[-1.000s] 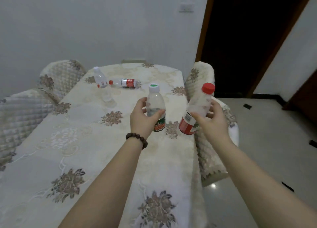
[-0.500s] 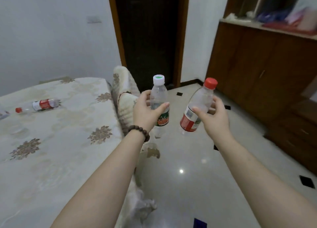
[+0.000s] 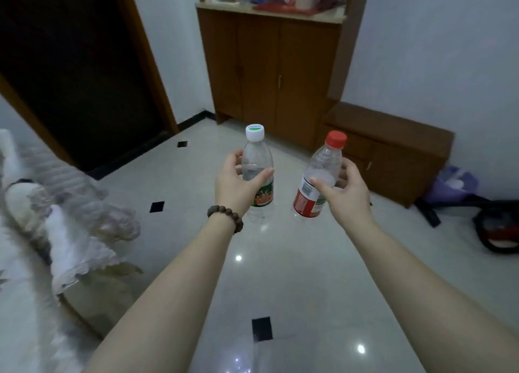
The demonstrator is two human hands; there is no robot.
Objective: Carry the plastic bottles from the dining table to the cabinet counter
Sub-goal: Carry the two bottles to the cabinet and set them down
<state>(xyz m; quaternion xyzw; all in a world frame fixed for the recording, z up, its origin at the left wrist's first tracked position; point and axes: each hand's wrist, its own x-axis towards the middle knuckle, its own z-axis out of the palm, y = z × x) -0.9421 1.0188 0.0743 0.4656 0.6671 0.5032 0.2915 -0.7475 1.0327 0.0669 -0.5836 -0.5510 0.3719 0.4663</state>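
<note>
My left hand (image 3: 237, 184) grips a clear plastic bottle with a white cap and a green label (image 3: 257, 159), held upright in the air. In my right hand (image 3: 346, 192) is a second clear bottle with a red cap and a red label (image 3: 323, 164), tilted a little to the right. Both bottles hang over the floor at mid-frame. Ahead stands the brown wooden cabinet (image 3: 269, 72), and its pale counter (image 3: 269, 14) runs along the top of the view. The dining table is out of view.
Several items, among them red and purple things, crowd the counter. A low wooden unit (image 3: 393, 153) stands right of the cabinet, with a purple bag (image 3: 452, 183) and a red and black object (image 3: 500, 229) beside it. A covered chair (image 3: 64, 204) is at the left. A dark doorway (image 3: 70, 69) opens behind it.
The view has swung right, away from the table and toward the cabinet, which now stands straight ahead. Both hands keep their grip on the bottles, carried in front of me.
</note>
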